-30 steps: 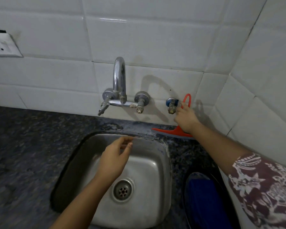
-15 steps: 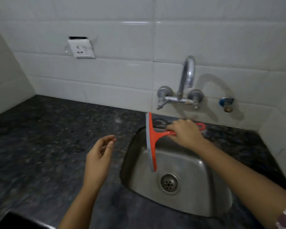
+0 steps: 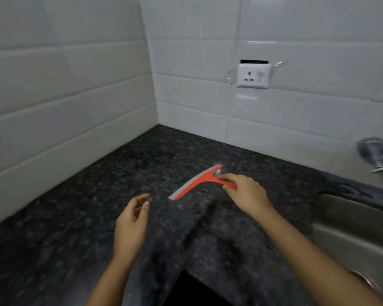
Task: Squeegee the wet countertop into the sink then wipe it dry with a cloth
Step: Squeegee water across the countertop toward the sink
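Squeegee, orange with a grey blade edge, sits in the right hand, whose fingers and thumb curl round the handle just behind the crossbar. The tail of the handle pokes out past the wrist side of that hand. The blade runs slantwise, one end pointing away from the hand toward the back wall, the other end reaching toward the left hand. It lies over the dark speckled countertop; whether the blade edge touches the stone cannot be told from the blurred view.

The left hand hovers above the countertop, near the lower end of the blade but apart from it. Its palm is turned inward, its fingers loosely bent and holding nothing.

To the right of the right arm lies the steel sink, with its drain partly showing close to the forearm. Beyond the right hand and off to its right, part of a metal tap juts from the white tiled wall. A white socket is on the wall above and beyond the right hand.
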